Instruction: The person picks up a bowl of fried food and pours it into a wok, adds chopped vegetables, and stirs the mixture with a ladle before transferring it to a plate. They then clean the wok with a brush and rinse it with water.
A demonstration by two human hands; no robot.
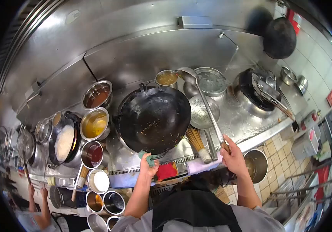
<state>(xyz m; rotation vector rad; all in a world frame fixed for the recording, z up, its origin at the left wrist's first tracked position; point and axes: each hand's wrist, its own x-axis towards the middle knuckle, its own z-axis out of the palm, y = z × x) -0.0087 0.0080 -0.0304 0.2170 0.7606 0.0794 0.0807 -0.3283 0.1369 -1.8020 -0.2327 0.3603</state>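
A large black wok (154, 116) sits on the stove in front of me, with small browned bits scattered over its inside. My left hand (149, 166) is closed around a green cloth (146, 157) at the wok's near rim. The long handle of a steel ladle (206, 104) runs up from my right hand (232, 154), which is wrapped around its wooden end. The ladle's bowl is beside a small pot of yellowish broth (166, 79). Below the ladle lie a perforated strainer (204, 112) and a bamboo wok brush (197, 143).
Left of the wok stand bowls of yellow oil (95, 124) and red sauce (92, 154). A second wok with white food (64, 143) is further left, near a co-worker's hands (37, 190). Another wok with utensils (257, 92) stands right; a steel pot (257, 166) is below.
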